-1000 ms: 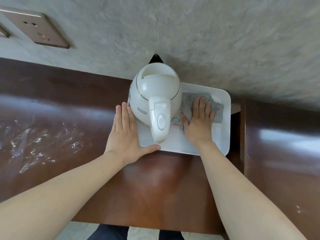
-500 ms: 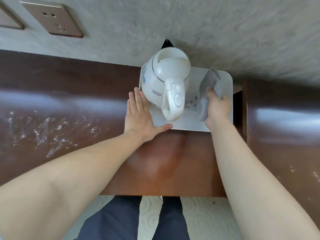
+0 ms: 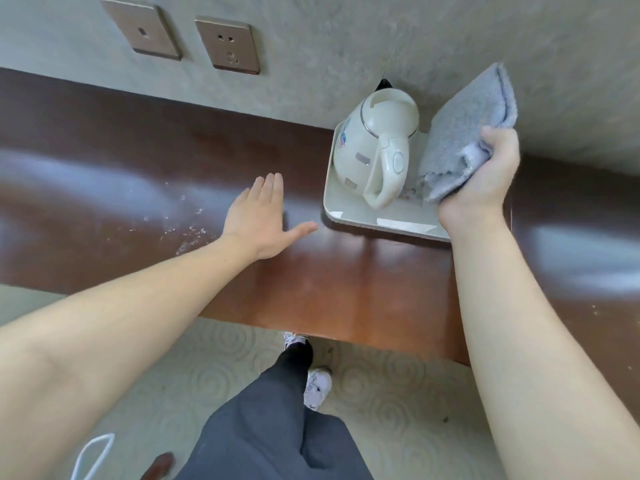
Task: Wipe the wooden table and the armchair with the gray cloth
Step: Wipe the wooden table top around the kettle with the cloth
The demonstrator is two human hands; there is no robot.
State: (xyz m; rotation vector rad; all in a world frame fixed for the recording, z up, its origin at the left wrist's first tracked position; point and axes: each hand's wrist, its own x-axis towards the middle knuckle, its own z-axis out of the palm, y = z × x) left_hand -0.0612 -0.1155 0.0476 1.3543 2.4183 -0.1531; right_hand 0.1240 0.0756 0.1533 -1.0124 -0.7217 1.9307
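My right hand grips the gray cloth and holds it up in the air over the right end of the white tray. The cloth hangs folded, its fluffy face toward me. My left hand lies flat and open on the dark wooden table, just left of the tray, fingers together and thumb spread. White specks and smears mark the table surface to the left of that hand. No armchair is in view.
A white electric kettle stands on the tray against the gray wall. Two brown wall plates sit above the table at the left. A second dark wooden surface adjoins on the right. Patterned carpet, my legs and shoes are below.
My right hand lifted the cloth off the tray and raised it. My left hand left the tray's edge and now rests on the table to its left. The view pulled back.
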